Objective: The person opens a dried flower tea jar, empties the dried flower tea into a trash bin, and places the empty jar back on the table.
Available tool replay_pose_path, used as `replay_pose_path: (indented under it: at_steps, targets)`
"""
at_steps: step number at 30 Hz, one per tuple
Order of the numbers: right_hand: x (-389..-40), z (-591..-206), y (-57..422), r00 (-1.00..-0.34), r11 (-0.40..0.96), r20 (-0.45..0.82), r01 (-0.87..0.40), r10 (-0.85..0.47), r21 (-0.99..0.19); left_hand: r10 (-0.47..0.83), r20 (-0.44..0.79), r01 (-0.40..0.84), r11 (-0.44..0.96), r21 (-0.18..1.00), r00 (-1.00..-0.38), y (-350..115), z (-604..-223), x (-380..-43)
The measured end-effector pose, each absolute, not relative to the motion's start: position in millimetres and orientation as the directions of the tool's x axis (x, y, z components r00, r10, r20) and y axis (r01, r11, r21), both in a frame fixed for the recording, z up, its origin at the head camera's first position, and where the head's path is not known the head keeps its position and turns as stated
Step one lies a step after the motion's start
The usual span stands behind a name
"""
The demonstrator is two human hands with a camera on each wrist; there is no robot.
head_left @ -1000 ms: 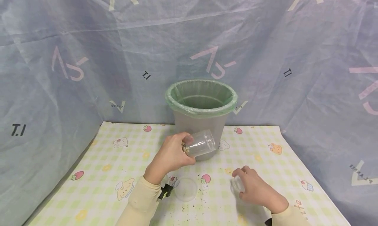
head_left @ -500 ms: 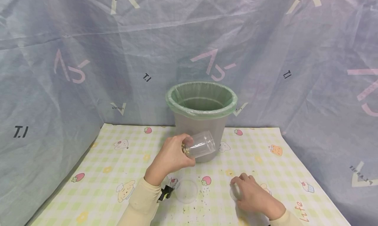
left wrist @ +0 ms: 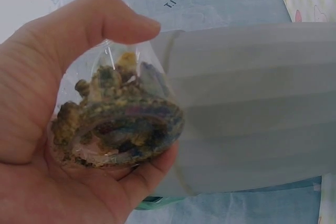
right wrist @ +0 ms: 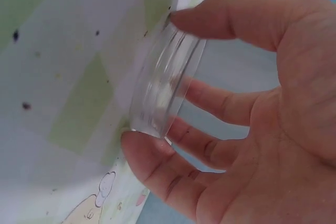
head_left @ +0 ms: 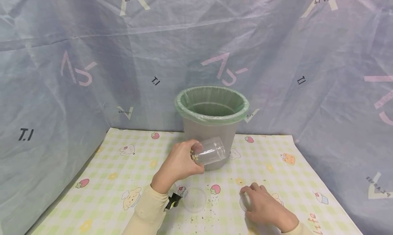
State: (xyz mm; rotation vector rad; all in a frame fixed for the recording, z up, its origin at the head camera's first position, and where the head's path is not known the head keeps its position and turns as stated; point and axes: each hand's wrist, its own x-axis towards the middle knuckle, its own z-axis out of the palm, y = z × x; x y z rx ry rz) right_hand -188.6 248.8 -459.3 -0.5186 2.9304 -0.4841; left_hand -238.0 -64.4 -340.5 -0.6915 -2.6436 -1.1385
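Note:
My left hand grips a clear plastic jar by its base end and holds it tilted, its open mouth toward the right, in front of the bin. Dried yellowish-brown bits, like dried flower buds, lie in the jar's base, as the left wrist view shows. My right hand pinches a clear round lid by its edge, thumb on one side and fingers on the other, low over the tablecloth. Between the hands a clear disc lies flat on the cloth.
A grey bin with a green liner bag stands at the back middle. Dark crumbs are scattered on the checked tablecloth. Blue-grey fabric hangs behind and at both sides.
My right hand has moved a little down and toward me with the lid. The left hand keeps the jar at nearly the same tilt. The head view has shifted slightly.

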Motion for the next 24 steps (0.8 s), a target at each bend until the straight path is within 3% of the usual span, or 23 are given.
replay_pose_path:
  at_steps: [8, 15, 24]
  targets:
    - [-193, -438, 255, -0.947, 0.881, -0.078, -0.257, -0.312, -0.397, 0.328, 0.343, 0.474, 0.596, 0.648, -0.880, -65, -339, -236]
    - [-201, -393, 259, -0.900, 0.830, 0.263, -0.426, -0.347, -0.360, 0.330, 0.355, 0.484, 0.598, 0.639, -0.875, -65, -337, -235]
    - [-218, -344, 260, -0.696, 0.776, 0.617, -0.595, -0.368, -0.208, 0.319, 0.377, 0.493, 0.597, 0.633, -0.869, -69, -337, -234]
